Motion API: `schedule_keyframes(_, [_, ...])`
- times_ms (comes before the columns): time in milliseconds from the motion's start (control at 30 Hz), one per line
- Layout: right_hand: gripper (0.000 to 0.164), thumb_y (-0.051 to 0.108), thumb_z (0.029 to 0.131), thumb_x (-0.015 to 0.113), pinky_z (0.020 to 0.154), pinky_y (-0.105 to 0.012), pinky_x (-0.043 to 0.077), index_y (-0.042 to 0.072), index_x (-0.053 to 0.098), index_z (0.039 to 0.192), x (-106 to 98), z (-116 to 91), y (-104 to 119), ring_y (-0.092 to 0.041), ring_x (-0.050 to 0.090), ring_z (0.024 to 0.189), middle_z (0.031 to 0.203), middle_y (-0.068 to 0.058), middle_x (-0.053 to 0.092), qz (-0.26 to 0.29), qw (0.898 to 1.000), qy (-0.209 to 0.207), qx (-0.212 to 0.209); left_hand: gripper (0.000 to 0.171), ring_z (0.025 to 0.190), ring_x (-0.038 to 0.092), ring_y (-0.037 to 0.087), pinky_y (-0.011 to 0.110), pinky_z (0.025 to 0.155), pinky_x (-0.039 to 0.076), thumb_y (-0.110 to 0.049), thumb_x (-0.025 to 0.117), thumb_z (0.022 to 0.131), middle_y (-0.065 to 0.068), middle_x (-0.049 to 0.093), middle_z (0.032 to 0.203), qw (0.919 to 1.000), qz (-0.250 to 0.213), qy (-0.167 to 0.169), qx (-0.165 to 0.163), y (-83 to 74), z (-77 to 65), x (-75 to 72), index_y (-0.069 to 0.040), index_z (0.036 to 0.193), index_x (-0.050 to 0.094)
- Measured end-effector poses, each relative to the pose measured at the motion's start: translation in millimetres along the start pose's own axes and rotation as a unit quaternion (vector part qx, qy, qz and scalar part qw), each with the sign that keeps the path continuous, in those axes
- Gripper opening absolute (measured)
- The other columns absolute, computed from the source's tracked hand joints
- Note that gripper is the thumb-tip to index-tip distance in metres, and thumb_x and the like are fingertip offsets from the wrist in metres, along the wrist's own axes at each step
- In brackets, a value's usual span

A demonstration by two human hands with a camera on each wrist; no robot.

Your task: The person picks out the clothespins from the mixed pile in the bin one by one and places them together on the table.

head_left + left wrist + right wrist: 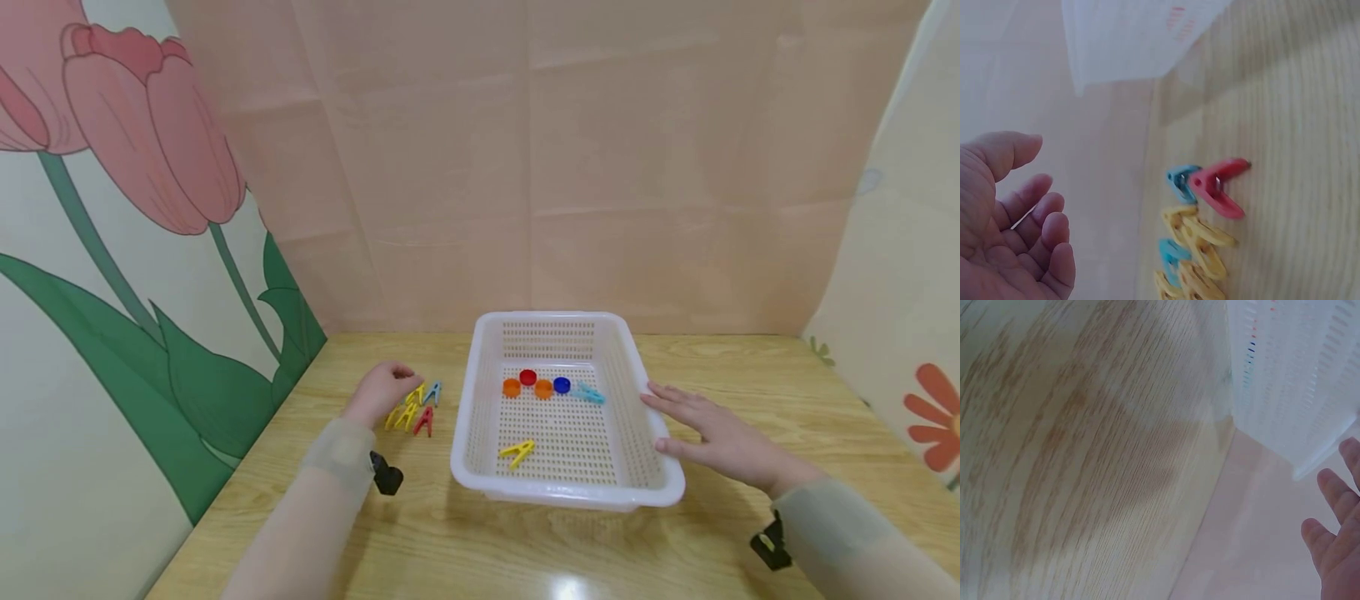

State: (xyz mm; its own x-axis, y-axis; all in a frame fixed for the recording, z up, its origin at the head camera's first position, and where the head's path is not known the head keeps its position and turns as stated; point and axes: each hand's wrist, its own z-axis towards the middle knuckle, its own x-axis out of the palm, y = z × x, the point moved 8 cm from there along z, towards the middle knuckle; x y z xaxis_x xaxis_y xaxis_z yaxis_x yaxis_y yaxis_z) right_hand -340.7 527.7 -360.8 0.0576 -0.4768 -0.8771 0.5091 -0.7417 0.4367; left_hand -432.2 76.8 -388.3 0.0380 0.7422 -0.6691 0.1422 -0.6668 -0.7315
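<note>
My left hand [381,393] hovers above a small cluster of clothespins left of the basket. Its fingers are loosely bent and hold nothing in the left wrist view. The cluster has a red clothespin [425,421], a blue clothespin [432,393], several yellow clothespins [407,415] and another blue clothespin [1174,253]. With fingers spread, my right hand [712,429] rests at the right rim of a white plastic basket [566,492]. Inside the basket lie a yellow clothespin [517,452] and light blue clothespin pieces or clothespins [590,394], whose number I cannot tell.
Round caps also lie in the basket: a red cap [528,377], two orange caps [512,387] and a dark blue cap [562,385]. The wooden table [420,533] meets a pinkish covering [562,167] at the back. A flower-printed wall [150,375] borders the left.
</note>
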Motion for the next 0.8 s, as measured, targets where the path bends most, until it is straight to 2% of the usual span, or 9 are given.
schedule_keyframes(333, [0.062,0.035,0.089,0.067,0.088,-0.077,0.026,0.019,0.045,0.145,0,0,-2,-0.052,0.03,0.131,0.151,-0.019,0.033,0.0,1.0,0.001,0.0,0.037,0.102,0.057,0.025,0.044,0.089,0.048,-0.041,0.064,0.091,0.004,0.061,0.114,0.9978,-0.014,0.008,0.064,-45.6,-5.7,2.7,-0.014,0.116,0.061])
schedule_keyframes(567, [0.062,0.033,0.089,0.067,0.088,-0.077,0.027,0.018,0.045,0.145,0,0,-3,-0.051,0.031,0.131,0.151,-0.019,0.033,0.007,1.0,-0.002,-0.004,0.036,0.102,0.057,0.024,0.043,0.088,0.048,-0.042,0.064,0.09,0.003,0.061,0.113,0.9965,-0.022,0.007,0.08,-75.0,-12.2,4.3,-0.015,0.115,0.06])
schedule_keyframes(800, [0.062,0.033,0.089,0.067,0.088,-0.076,0.028,0.019,0.044,0.145,2,0,-5,-0.05,0.031,0.131,0.151,-0.018,0.034,0.005,1.0,-0.002,-0.006,0.033,0.099,0.057,0.022,0.041,0.086,0.048,-0.038,0.064,0.09,0.002,0.063,0.109,0.993,-0.027,-0.001,0.115,-108.0,-16.1,8.4,-0.013,0.112,0.062])
